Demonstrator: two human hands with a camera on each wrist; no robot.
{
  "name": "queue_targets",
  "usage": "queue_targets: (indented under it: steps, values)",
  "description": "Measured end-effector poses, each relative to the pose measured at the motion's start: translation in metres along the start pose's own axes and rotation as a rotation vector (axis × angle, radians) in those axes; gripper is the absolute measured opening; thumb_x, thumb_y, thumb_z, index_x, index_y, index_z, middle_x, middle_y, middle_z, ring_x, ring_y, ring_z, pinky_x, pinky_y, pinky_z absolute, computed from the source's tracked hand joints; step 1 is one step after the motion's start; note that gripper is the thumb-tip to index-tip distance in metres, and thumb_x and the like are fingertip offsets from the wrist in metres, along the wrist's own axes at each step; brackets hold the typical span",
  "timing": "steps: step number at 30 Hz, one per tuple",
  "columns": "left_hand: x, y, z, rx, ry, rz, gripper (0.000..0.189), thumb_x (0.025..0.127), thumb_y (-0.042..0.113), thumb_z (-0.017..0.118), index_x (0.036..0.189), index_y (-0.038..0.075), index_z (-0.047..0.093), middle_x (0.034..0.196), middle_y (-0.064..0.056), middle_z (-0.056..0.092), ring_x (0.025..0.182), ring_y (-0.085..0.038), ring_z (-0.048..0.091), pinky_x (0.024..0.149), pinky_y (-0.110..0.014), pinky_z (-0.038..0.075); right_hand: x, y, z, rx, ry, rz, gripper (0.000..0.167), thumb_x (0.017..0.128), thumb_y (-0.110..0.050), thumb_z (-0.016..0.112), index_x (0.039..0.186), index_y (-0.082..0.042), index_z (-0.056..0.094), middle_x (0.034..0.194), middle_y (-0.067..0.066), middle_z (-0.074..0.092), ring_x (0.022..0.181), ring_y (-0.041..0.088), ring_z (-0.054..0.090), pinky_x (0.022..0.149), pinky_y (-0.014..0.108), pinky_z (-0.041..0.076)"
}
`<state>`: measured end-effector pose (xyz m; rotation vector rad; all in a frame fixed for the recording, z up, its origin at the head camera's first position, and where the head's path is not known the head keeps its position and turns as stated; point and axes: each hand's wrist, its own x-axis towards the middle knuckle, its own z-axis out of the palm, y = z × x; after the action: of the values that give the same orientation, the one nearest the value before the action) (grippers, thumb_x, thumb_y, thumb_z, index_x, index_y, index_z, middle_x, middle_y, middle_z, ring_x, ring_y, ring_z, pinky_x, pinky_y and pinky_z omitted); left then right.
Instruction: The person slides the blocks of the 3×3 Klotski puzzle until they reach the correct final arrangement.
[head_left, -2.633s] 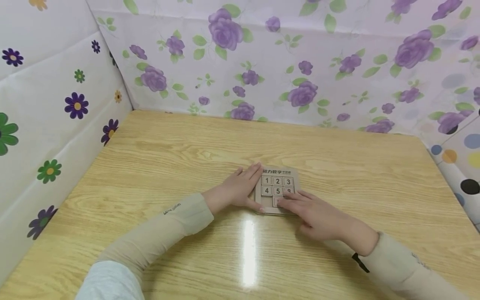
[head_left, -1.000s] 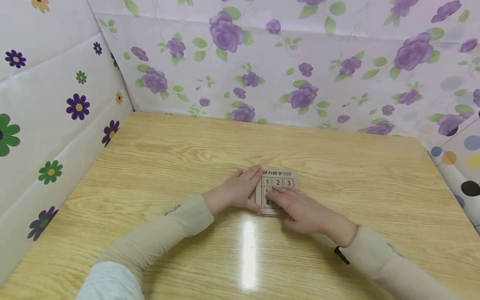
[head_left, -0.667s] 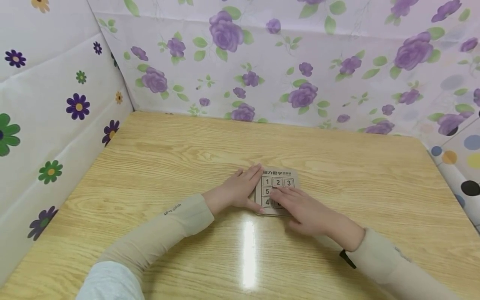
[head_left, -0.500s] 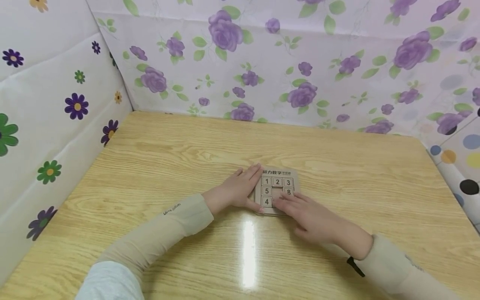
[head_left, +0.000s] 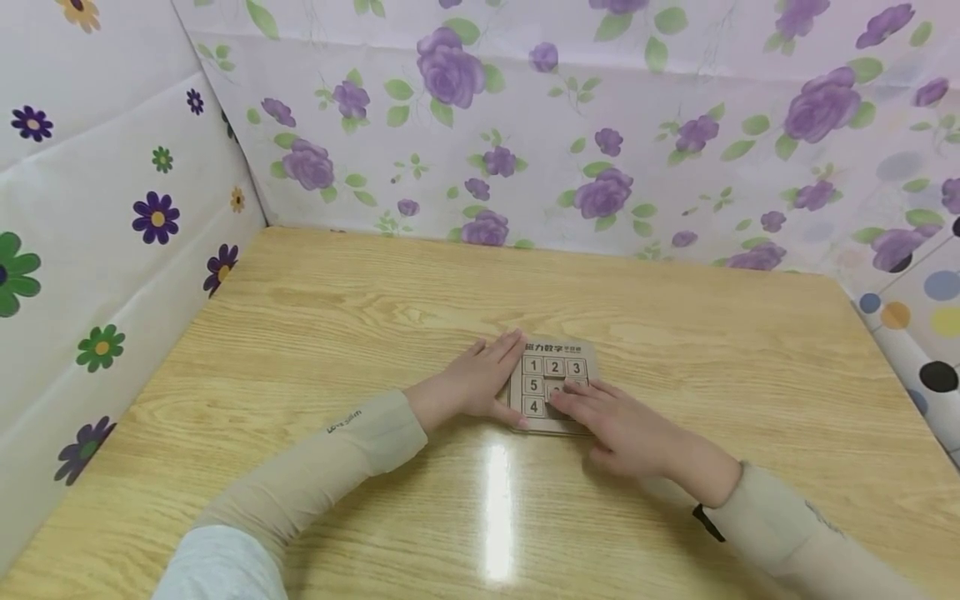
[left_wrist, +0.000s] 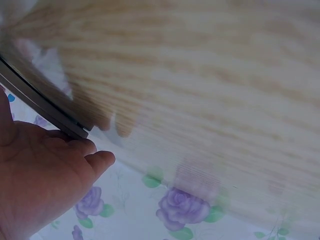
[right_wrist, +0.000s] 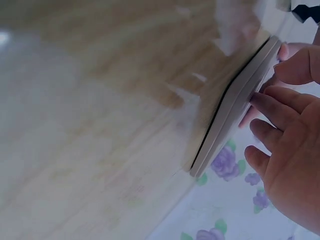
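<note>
A flat square number puzzle board [head_left: 517,423] with printed characters along its top lies on the table. Tiles 1, 2 and 3 fill its top row, with the 5 tile [head_left: 533,385] and the 4 tile [head_left: 533,407] below at left. My left hand [head_left: 480,379] rests along the board's left edge, fingers stretched to the upper corner and thumb at the lower one. Fingertips of my right hand [head_left: 618,421] touch a middle-column tile [head_left: 555,390] that sits between rows, a gap above it. That hand covers the lower right tiles. In the right wrist view its fingers meet the board's face.
The wooden table [head_left: 375,317] extends all round the board, with a bright reflection in front. A purple-flowered cloth [head_left: 525,108] hangs behind, a daisy-print cloth [head_left: 112,250] on the left and a dotted one [head_left: 930,325] on the right.
My right fingers have slid tiles about: 5 now stands above 4 in the left column, and a middle-column tile has shifted upward since half a second ago. My left hand has stayed put.
</note>
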<state>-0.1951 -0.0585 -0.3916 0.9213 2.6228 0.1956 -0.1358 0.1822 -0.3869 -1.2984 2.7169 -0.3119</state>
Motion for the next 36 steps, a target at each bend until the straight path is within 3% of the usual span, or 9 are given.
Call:
queue_targets:
  steps: [8, 24, 36]
  values:
    - [0.0, 0.001, 0.0, 0.001, 0.004, 0.001, 0.12, 0.073, 0.069, 0.064, 0.152, 0.003, 0.005, 0.16, -0.012, -0.001, 0.148, -0.023, 0.003, 0.121, -0.045, 0.008, 0.005, 0.005, -0.002, -0.004, -0.01, 0.012, 0.067, 0.077, -0.007, 0.064, 0.14, 0.002, 0.043, 0.143, 0.015, 0.047, 0.136, 0.037, 0.037, 0.113, 0.057, 0.028]
    - [-0.001, 0.001, 0.002, -0.006, 0.0, 0.001, 0.118, 0.074, 0.069, 0.064, 0.152, 0.002, 0.006, 0.16, -0.012, -0.001, 0.148, -0.023, 0.003, 0.121, -0.045, 0.009, 0.005, -0.017, 0.0, 0.011, -0.047, -0.037, 0.072, 0.074, -0.008, 0.065, 0.141, -0.002, 0.042, 0.145, 0.012, 0.045, 0.138, 0.034, 0.035, 0.115, 0.055, 0.024]
    - [0.002, -0.002, 0.003, 0.018, -0.001, 0.005, 0.121, 0.073, 0.071, 0.063, 0.152, 0.002, 0.003, 0.16, -0.012, -0.003, 0.148, -0.023, 0.002, 0.121, -0.045, 0.008, -0.026, -0.003, -0.006, 0.013, -0.02, 0.043, 0.069, 0.075, -0.004, 0.065, 0.139, 0.003, 0.043, 0.142, 0.017, 0.048, 0.135, 0.037, 0.039, 0.112, 0.056, 0.028]
